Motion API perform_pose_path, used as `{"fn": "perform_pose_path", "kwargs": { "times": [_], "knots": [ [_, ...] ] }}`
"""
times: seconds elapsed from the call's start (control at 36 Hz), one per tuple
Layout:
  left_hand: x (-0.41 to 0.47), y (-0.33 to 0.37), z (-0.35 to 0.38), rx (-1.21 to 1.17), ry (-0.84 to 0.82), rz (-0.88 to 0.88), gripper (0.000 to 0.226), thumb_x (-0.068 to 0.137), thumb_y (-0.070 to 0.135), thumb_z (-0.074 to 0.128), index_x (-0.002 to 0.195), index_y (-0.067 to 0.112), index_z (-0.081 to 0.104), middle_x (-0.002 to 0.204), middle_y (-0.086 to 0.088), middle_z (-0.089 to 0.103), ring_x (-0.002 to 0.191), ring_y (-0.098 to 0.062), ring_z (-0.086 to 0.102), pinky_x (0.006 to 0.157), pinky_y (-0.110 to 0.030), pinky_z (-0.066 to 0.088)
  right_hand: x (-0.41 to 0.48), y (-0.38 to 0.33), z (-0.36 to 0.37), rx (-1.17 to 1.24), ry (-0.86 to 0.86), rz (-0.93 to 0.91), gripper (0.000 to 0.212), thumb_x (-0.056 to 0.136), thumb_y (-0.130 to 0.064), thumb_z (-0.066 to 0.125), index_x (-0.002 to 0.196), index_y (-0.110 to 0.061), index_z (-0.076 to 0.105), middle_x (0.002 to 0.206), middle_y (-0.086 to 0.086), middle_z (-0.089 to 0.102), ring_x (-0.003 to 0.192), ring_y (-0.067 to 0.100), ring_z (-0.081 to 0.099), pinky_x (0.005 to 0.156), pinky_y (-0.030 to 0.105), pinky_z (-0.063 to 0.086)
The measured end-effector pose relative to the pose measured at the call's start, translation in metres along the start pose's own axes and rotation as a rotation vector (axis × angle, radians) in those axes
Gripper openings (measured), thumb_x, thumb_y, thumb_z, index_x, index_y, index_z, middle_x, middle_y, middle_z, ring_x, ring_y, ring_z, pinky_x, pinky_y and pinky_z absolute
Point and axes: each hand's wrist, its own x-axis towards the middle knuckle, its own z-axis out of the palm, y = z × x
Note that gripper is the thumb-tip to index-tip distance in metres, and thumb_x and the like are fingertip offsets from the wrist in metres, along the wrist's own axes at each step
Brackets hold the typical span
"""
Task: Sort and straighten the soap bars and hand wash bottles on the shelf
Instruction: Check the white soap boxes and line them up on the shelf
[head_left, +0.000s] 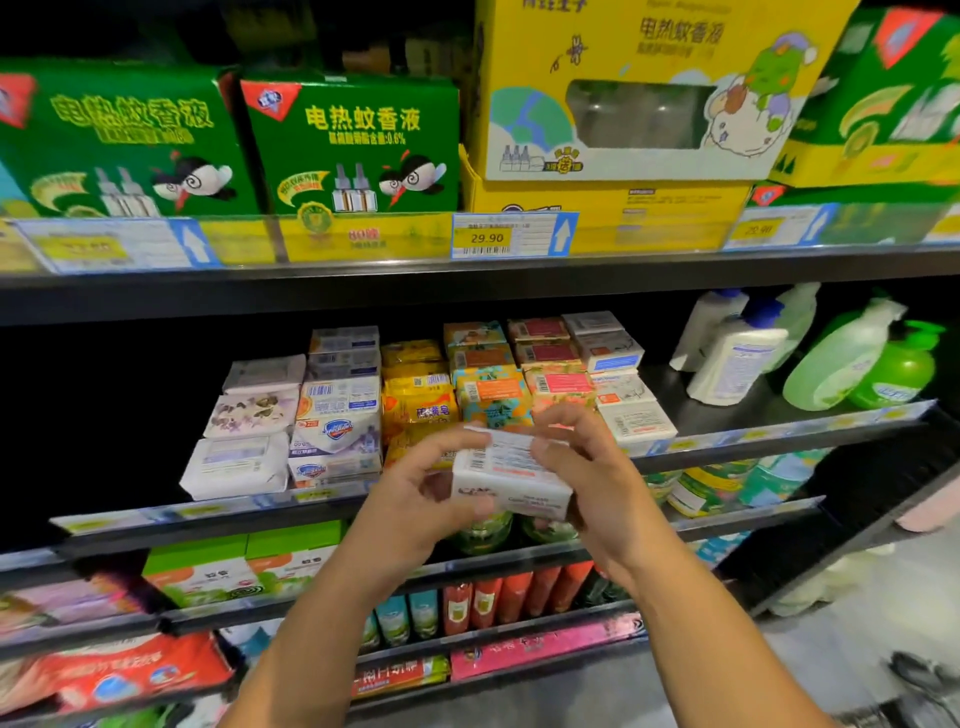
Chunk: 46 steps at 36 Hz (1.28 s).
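A white boxed soap bar (511, 475) is held between both hands in front of the soap shelf (779, 434). My left hand (423, 486) grips its left end and my right hand (584, 470) grips its right end, barcode side up. Behind it, rows of soap bars stand stacked: white and purple packs (249, 415), blue-white boxes (337, 410), yellow packs (418, 395), orange patterned boxes (493, 387), pink ones (553, 374) and white ones (623, 395). White hand wash bottles (732, 358) and green hand wash bottles (878, 364) stand at the right, some leaning.
Above, green boxes (348, 145) and a yellow box (639, 88) of mosquito liquid fill the upper shelf behind a price tag (511, 236). Lower shelves carry green-topped boxes (244, 566), red pouches (519, 597) and pink packs. The floor shows at the bottom right.
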Motion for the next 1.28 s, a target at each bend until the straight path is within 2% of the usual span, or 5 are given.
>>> {"fn": "perform_pose_path", "kwargs": {
  "times": [0.22,0.33,0.67,1.06,1.28],
  "knots": [
    [0.018,0.001,-0.004,0.349,0.147,0.128,0.054,0.077,0.003,0.080,0.114,0.040,0.068,0.128,0.018,0.060,0.127,-0.005,0.052,0.097,-0.026,0.049,0.012,-0.005,-0.021,0.162,-0.273,0.091,0.071,0.064,-0.027,0.091,0.126,-0.013,0.060,0.112,0.015,0.070,0.085,0.028,0.070,0.069,0.030,0.058],
    [0.023,0.011,0.017,0.089,0.162,0.031,0.043,0.074,0.018,0.075,0.116,0.016,0.063,0.107,0.002,0.075,0.104,-0.018,0.069,0.084,-0.031,0.058,0.020,-0.017,-0.026,-0.097,-0.170,-0.007,0.034,0.085,-0.031,0.077,0.113,-0.012,0.068,0.114,0.007,0.073,0.107,0.023,0.069,0.086,0.032,0.056],
    [0.054,0.030,0.035,0.553,-0.021,0.142,0.071,0.069,0.016,0.089,0.127,0.039,0.054,0.127,0.012,0.058,0.113,-0.005,0.061,0.087,-0.025,0.055,0.028,-0.048,-0.055,0.184,-0.077,0.190,0.018,0.095,-0.033,0.057,0.097,-0.016,0.063,0.094,0.017,0.072,0.053,0.024,0.061,0.033,0.020,0.035],
    [0.066,0.039,0.061,-0.176,0.267,0.177,0.065,0.033,0.060,0.096,0.087,0.030,0.074,0.087,0.005,0.074,0.081,-0.009,0.069,0.063,-0.024,0.056,0.040,-0.036,-0.062,-0.094,-0.192,-0.057,0.043,0.071,-0.011,0.086,0.108,-0.025,0.071,0.112,0.005,0.073,0.109,0.025,0.068,0.093,0.046,0.057],
    [0.065,0.045,0.066,0.108,0.269,0.217,0.069,0.047,0.013,0.092,0.107,0.021,0.059,0.091,0.006,0.073,0.089,-0.007,0.068,0.066,-0.021,0.055,0.052,-0.014,-0.037,-0.272,-0.272,0.069,0.074,0.062,-0.025,0.093,0.126,-0.041,0.060,0.121,-0.010,0.069,0.116,0.015,0.065,0.094,0.043,0.057]
  ]
}}
